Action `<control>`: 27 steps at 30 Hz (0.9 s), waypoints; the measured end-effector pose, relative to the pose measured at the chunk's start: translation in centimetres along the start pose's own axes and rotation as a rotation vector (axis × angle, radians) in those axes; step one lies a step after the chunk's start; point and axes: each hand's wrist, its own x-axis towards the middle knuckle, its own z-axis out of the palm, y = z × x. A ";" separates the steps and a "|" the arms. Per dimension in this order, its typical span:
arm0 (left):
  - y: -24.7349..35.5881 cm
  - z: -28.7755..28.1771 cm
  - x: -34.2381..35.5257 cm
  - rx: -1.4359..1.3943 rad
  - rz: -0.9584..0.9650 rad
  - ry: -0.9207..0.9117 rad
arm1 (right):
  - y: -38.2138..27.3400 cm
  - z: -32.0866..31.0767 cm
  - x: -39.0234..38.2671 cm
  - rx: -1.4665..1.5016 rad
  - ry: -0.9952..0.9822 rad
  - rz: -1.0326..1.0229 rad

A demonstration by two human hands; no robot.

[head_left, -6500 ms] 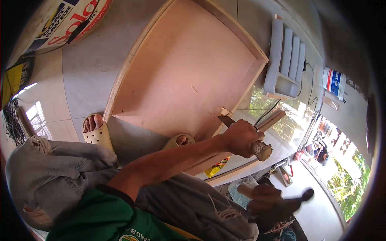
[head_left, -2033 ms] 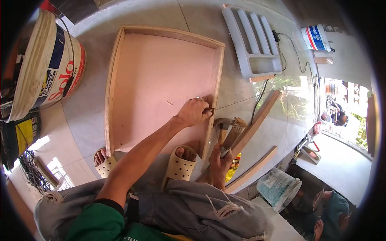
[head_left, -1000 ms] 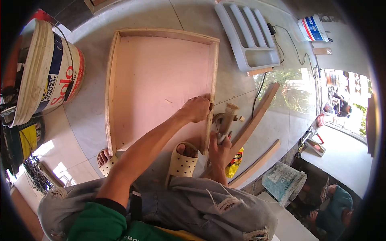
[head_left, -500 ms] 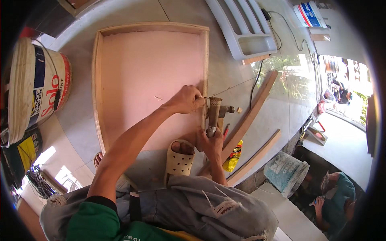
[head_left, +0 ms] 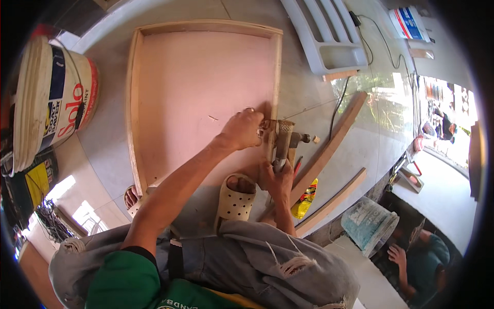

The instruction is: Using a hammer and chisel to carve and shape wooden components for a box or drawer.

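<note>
A shallow wooden tray-like box with a pale pink bottom lies on the floor before me. My left hand reaches over it, fingers closed at the inner side of its right wall; whatever they pinch is too small to make out. Just outside that wall, my right hand grips a hammer by its metal shank. The brown, textured end of the hammer points away from me, and a dark head-like part juts out to the right. A small wood sliver rests on the pink bottom.
Wooden strips, a yellow bottle and a grey divided tray lie to the right. A large paint bucket stands left. At lower right, a person is beside a stained bucket. My sandalled foot borders the box.
The whole view has shifted, so the box sits farther right in the picture. The hammer's top has come slightly closer to the box wall. The other person's hand has lifted and spread.
</note>
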 end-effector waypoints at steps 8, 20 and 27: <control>-1.3 0.6 1.1 -0.002 0.192 -0.027 | -1.1 -0.2 0.0 0.032 -0.019 -0.001; -2.6 -2.8 -0.4 -0.573 -0.307 0.462 | 0.4 0.1 0.0 0.039 0.044 -0.030; -1.9 -10.4 -0.2 -0.924 -0.321 0.835 | -0.4 0.1 -0.1 -0.022 0.007 0.013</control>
